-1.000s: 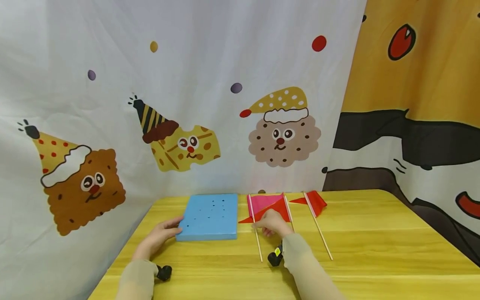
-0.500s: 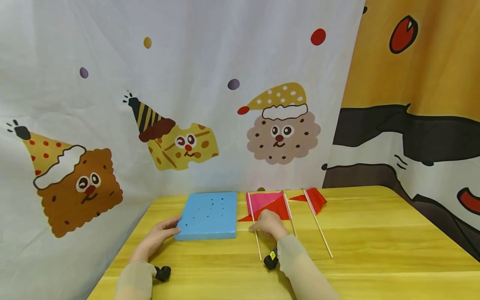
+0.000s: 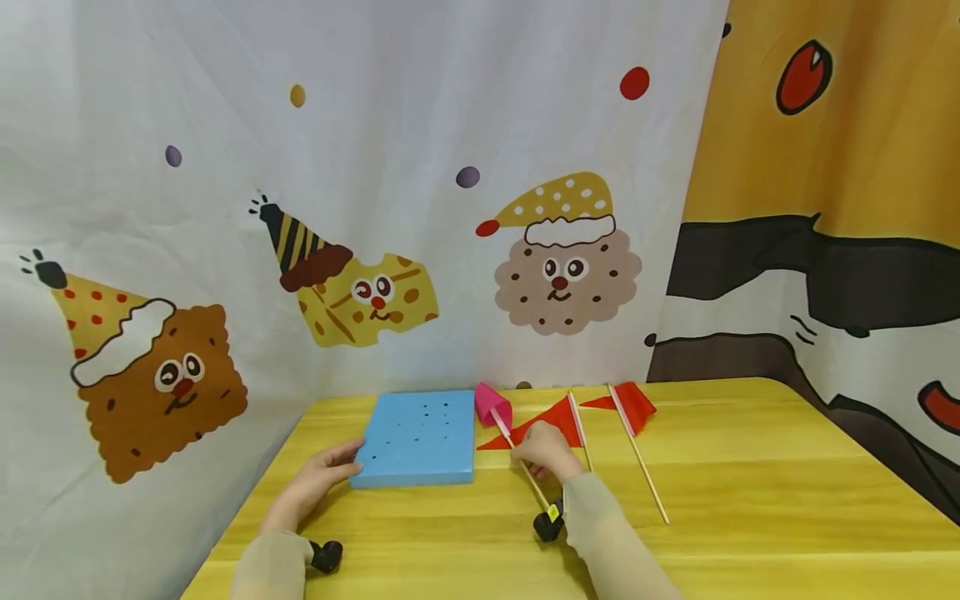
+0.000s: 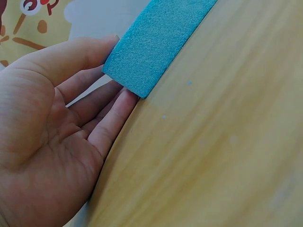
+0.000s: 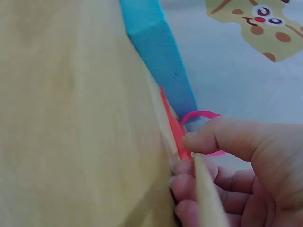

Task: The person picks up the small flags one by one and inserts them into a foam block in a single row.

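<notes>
My right hand (image 3: 545, 450) pinches the wooden stick of a pink flag (image 3: 491, 406) between thumb and fingers, seen close up in the right wrist view where the stick (image 5: 207, 191) runs toward the camera. The pink cloth is curled and sits beside the right edge of a light blue foam block (image 3: 416, 479) with several small holes in its top. My left hand (image 3: 315, 482) touches the block's left side with mostly straight fingers. In the left wrist view, the thumb (image 4: 97, 51) lies at the block's corner. A red pennant flag (image 3: 561, 421) lies partly hidden under my right hand.
Another red flag (image 3: 636, 408) lies on the yellow wood-grain table (image 3: 787, 483), to the right, its stick pointing toward me. Behind the table hangs a white curtain (image 3: 420, 100) with cartoon biscuits and cheese. Each wrist carries a small black device.
My right hand has taken hold of the pink flag's stick and turned it, so its top tilts left toward the block and the cloth is curled. My left hand stays at the block.
</notes>
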The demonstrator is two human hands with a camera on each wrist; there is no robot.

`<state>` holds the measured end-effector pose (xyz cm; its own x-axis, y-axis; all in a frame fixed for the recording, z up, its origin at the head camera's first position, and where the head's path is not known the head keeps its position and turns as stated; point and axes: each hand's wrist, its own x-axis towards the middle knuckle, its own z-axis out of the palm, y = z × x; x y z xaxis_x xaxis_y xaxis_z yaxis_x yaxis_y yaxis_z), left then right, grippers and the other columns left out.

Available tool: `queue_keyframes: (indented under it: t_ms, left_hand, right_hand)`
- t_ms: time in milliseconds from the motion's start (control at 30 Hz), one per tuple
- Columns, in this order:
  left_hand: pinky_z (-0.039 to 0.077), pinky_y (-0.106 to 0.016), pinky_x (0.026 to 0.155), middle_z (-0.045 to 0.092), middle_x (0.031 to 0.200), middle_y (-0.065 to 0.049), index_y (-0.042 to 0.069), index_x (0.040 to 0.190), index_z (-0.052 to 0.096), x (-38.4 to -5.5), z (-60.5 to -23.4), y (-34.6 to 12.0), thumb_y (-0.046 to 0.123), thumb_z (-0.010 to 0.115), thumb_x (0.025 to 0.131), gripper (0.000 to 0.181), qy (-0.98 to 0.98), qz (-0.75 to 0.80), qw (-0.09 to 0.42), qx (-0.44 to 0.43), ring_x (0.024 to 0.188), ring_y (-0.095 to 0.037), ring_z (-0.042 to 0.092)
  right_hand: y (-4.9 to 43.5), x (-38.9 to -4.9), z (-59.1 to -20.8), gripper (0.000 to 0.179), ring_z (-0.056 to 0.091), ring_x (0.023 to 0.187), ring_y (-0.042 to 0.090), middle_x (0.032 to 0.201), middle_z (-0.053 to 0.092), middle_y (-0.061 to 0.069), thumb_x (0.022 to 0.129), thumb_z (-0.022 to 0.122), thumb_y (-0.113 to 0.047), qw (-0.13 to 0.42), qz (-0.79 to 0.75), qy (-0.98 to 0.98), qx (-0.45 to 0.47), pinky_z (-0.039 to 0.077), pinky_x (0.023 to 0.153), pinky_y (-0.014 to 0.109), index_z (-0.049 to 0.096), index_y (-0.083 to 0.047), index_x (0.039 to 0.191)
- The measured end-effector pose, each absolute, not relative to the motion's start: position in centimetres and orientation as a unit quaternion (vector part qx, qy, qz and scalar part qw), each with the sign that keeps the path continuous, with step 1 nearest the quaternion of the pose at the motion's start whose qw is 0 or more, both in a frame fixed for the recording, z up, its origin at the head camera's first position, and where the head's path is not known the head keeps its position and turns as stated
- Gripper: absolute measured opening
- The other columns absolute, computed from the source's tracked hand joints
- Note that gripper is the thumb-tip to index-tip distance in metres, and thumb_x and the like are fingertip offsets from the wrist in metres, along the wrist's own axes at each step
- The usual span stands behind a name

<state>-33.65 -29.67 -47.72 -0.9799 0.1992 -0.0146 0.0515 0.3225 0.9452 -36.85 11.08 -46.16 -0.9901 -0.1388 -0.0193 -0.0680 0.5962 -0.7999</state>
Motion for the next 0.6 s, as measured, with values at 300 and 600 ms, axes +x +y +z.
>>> queue_keyframes:
  t_ms: [300,600]
  left_hand:
    - [0.028,-0.056,0.11,0.033,0.152,-0.021,0.01,0.148,0.042,-33.74,-47.66,-29.47,0.024,0.068,0.093,0.063,0.809,0.58,0.068,0.067,0.14,-0.039,0.028]
    - [0.028,-0.056,0.11,0.033,0.152,-0.021,0.011,0.148,0.042,-33.6,-47.7,-29.55,0.026,0.068,0.092,0.063,0.811,0.578,0.067,0.066,0.14,-0.039,0.027]
  right_hand:
    - [11.52,-36.96,-45.75,0.015,0.057,0.05,0.016,0.068,0.063,0.007,0.079,0.073,-0.006,0.089,-0.504,0.858,-0.057,0.054,0.046,0.031,0.072,0.001,0.091]
    - [11.96,-37.57,-45.77,0.024,0.054,0.05,0.016,0.07,0.063,0.008,0.084,0.069,-0.004,0.111,-0.533,0.837,-0.056,0.053,0.048,0.031,0.067,0.006,0.106]
